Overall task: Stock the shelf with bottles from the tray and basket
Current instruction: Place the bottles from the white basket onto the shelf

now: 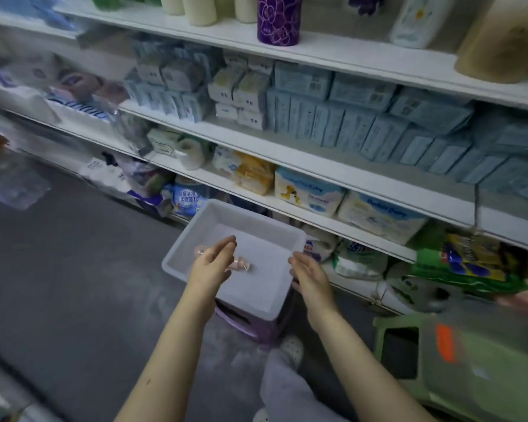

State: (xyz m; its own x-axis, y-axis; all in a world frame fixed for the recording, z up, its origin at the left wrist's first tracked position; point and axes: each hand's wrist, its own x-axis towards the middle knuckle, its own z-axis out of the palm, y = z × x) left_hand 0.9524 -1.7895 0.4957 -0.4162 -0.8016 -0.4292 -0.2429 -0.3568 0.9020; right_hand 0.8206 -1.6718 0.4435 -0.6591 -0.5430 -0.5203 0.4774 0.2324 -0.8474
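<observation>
Two hands at a white tray [258, 215] on a purple stool [258, 328].
Left hand [214, 263], fingers straight, above a lying pink bottle [242, 265]; right hand [311, 277], loose-fingered, beside the rim.

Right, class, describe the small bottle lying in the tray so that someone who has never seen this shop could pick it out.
In front of the stocked shelves, a white plastic tray sits on a purple stool. Inside it, partly hidden behind the left hand, a small clear pinkish bottle lies on its side. It is the only item visible in the tray.
</observation>
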